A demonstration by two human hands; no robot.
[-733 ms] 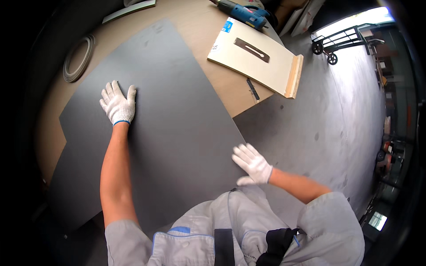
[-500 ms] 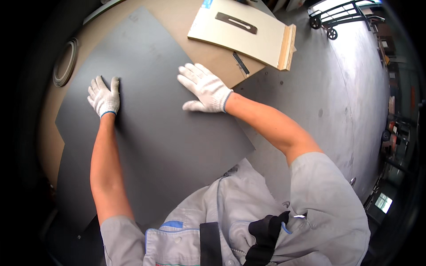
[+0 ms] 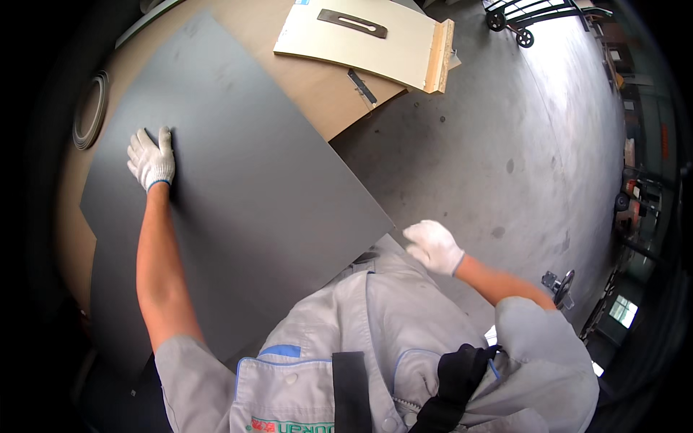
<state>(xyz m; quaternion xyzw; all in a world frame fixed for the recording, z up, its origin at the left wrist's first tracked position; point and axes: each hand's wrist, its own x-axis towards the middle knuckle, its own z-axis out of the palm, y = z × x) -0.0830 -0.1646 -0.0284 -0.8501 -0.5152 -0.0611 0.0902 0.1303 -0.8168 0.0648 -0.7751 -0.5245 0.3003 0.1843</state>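
Observation:
A large dark grey sheet (image 3: 245, 180) lies across a brown work table, one corner reaching out toward my body. My left hand (image 3: 151, 159), in a white knit glove, rests flat on the sheet's left part with fingers spread. Just off the sheet's near right corner is my right hand (image 3: 433, 247), also gloved. Its fingers are loosely bent and a little blurred, with a gap between thumb and forefinger and nothing visible in them. It appears apart from the sheet.
On the brown table (image 3: 317, 94) are a cream board (image 3: 346, 47) with a slotted dark metal plate (image 3: 352, 23), a black utility knife (image 3: 362, 86) and coiled edging strip (image 3: 91, 110). Concrete floor (image 3: 498, 173) lies to the right, with a wheeled cart (image 3: 525, 37) farther off.
My right hand has lifted off the sheet and come back toward me, to beside its near right corner. My left hand stays on the sheet. The whole view has shifted slightly.

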